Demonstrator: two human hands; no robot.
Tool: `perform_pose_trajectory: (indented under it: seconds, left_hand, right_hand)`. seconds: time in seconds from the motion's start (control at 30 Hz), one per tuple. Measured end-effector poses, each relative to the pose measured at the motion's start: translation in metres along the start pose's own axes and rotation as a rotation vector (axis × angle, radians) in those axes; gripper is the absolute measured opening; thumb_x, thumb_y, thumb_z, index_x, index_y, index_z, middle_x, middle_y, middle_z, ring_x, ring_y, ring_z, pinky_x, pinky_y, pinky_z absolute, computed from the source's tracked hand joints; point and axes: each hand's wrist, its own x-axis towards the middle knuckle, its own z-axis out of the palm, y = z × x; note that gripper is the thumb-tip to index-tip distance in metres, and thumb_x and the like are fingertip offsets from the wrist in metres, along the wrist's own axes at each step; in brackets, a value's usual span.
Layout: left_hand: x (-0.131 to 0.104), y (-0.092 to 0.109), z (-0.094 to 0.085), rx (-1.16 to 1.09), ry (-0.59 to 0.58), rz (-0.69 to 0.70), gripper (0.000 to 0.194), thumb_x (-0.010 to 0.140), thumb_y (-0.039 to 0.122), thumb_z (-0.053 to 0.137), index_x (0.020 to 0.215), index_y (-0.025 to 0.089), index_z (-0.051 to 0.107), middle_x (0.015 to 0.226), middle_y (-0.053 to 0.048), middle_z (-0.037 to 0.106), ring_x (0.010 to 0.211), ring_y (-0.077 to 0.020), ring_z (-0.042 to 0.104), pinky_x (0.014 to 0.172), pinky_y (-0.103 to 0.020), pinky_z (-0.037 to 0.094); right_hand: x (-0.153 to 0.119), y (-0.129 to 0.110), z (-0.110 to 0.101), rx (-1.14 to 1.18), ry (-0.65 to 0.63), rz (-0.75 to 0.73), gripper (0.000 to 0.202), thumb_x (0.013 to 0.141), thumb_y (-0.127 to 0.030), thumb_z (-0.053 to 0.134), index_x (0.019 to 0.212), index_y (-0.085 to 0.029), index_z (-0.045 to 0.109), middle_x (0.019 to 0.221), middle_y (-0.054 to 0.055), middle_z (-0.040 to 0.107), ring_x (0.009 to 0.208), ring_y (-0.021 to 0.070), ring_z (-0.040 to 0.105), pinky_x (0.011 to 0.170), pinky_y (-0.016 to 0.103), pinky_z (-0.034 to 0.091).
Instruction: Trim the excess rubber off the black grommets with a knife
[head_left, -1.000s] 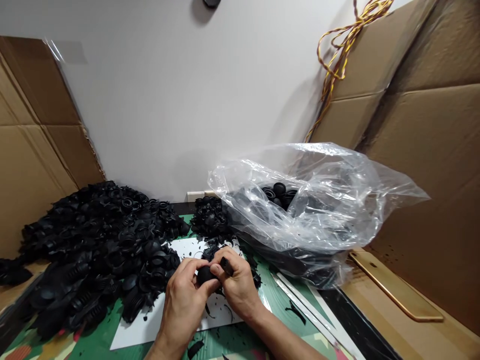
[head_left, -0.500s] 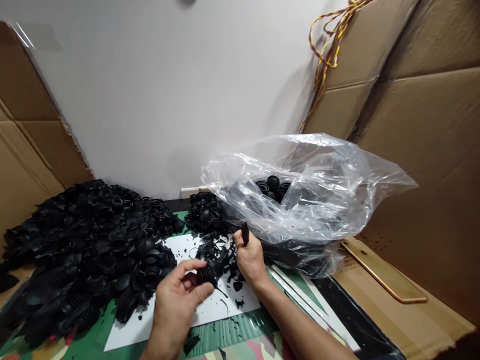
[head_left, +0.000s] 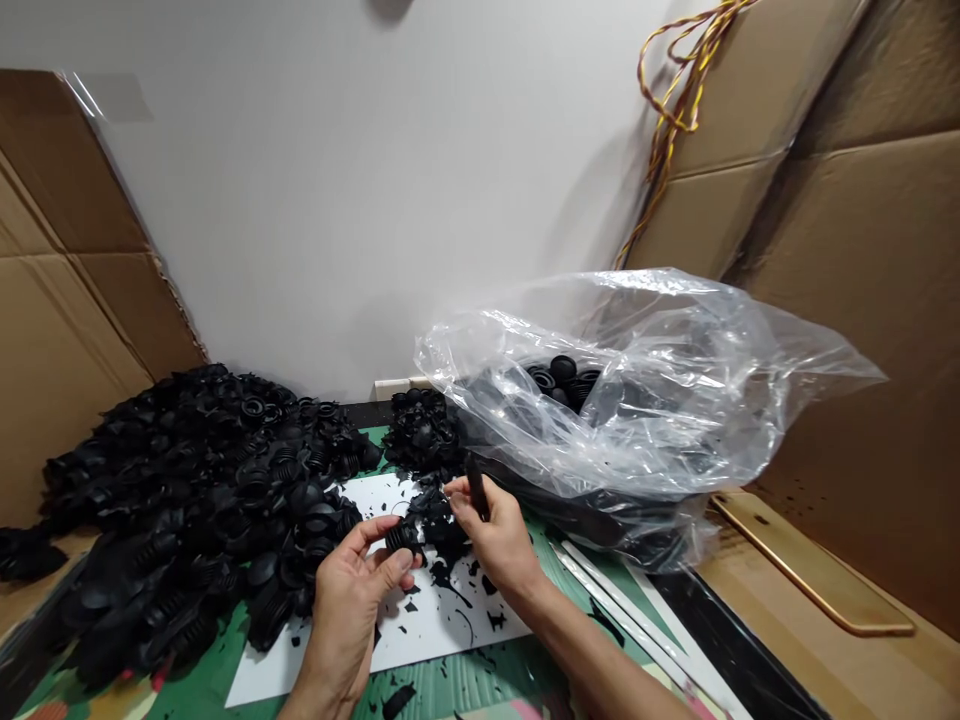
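Observation:
My left hand [head_left: 358, 590] pinches a small ribbed black rubber part [head_left: 403, 537] between thumb and fingers, above a white sheet [head_left: 262, 655]. Close by on the right, my right hand [head_left: 499, 530] is closed around a slim dark tool [head_left: 478, 488], whose lower end is hard to make out. Black scraps [head_left: 450, 580] lie on the sheet beneath and between the hands. A large heap of black rubber parts [head_left: 202, 480] spreads over the left side.
An open clear plastic bag [head_left: 675, 400] with black parts inside stands at the right. Behind my hands is a smaller scrap pile [head_left: 424, 430]. A gold phone [head_left: 817, 565] lies on cardboard at the right. Cardboard walls [head_left: 885, 250] and twisted wires [head_left: 667, 120] flank the wall.
My right hand has turned and its thumb shows now, with the tool lower. The part in my left hand sits nearer the fingertips. The whole view has shifted slightly.

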Motion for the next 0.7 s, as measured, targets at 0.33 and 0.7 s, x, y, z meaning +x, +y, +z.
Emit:
perform_pose_trajectory:
  seconds: [0.33, 0.7]
  left_hand:
    - [0.0, 0.0, 0.0, -0.125, -0.015, -0.12, 0.049, 0.048, 0.019, 0.086, 0.089, 0.011, 0.062, 0.068, -0.008, 0.073, 0.05, -0.0135, 0.066, 0.05, -0.02, 0.052]
    - [-0.002, -0.001, 0.002, -0.112, 0.01, -0.046, 0.052, 0.045, 0.021, 0.088, 0.088, 0.01, 0.062, 0.075, -0.004, 0.07, 0.052, -0.0104, 0.061, 0.05, -0.021, 0.051]
  right_hand:
    - [-0.009, -0.021, -0.01, 0.323, -0.07, 0.157, 0.051, 0.069, -0.066, 0.061, 0.076, -0.016, 0.065, 0.049, -0.006, 0.038, 0.042, 0.0079, 0.031, 0.039, 0.021, 0.027]
    - [-0.018, -0.022, 0.006, 0.512, -0.129, 0.269, 0.039, 0.058, -0.044, 0.081, 0.075, -0.014, 0.064, 0.063, 0.003, 0.065, 0.056, 0.0175, 0.065, 0.047, 0.024, 0.048]
